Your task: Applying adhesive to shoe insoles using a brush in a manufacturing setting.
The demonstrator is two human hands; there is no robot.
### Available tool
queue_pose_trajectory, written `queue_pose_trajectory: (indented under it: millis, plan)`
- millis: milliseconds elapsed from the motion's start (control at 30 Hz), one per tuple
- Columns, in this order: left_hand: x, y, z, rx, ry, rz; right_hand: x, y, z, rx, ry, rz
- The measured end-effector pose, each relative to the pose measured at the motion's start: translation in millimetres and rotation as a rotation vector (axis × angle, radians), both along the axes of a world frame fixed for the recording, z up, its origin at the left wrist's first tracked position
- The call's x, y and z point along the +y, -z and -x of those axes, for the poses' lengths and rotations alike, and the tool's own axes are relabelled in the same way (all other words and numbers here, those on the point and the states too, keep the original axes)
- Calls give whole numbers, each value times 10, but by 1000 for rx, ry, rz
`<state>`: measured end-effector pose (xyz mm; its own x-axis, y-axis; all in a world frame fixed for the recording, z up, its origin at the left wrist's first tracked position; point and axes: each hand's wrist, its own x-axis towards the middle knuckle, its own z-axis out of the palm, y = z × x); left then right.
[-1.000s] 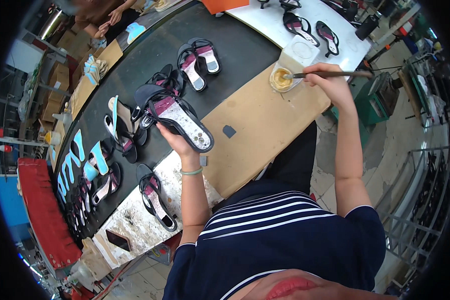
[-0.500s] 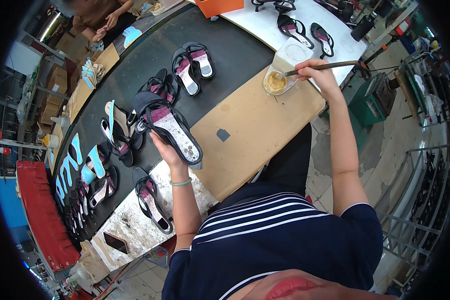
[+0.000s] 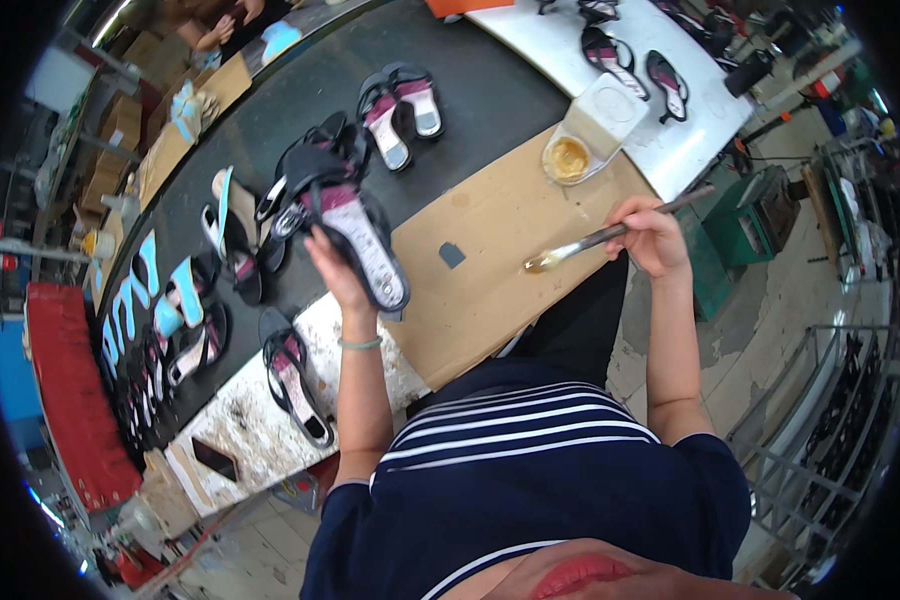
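Observation:
My left hand (image 3: 338,272) holds up a black strappy sandal (image 3: 358,235), its white and purple footbed facing me. In my right hand (image 3: 652,238) a long-handled brush (image 3: 602,237) is gripped by its dark handle. The bristles, coated in yellowish glue, point left above the brown cardboard sheet (image 3: 480,315). Beyond the brush stands a cut-open clear plastic container (image 3: 568,162) with yellowish glue inside. A small dark grey patch (image 3: 451,255) lies on the cardboard between my hands.
A pair of black sandals (image 3: 402,112) stands farther back on the dark bench. Several more sandals and light-blue sole pieces (image 3: 145,260) are at the left. One sandal (image 3: 295,380) lies on the stained white board beside a phone (image 3: 215,458). Another person's hands (image 3: 218,33) show at the far left.
My right hand has drawn the brush out of the glue container and toward me, over the cardboard. The sandal in my left hand has tilted slightly.

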<state>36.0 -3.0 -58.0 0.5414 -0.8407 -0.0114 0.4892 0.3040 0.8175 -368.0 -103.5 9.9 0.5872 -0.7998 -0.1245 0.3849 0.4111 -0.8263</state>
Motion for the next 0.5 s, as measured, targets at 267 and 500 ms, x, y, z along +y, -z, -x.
queue_pose_trajectory:
  millis: [267,500]
  plan:
    - [-90,-100,217,62,319,27,160,-385,-944,-223,-70,237]
    - [-12,-180,342,39,353,-34,166,-297,-1674,229,114,600]
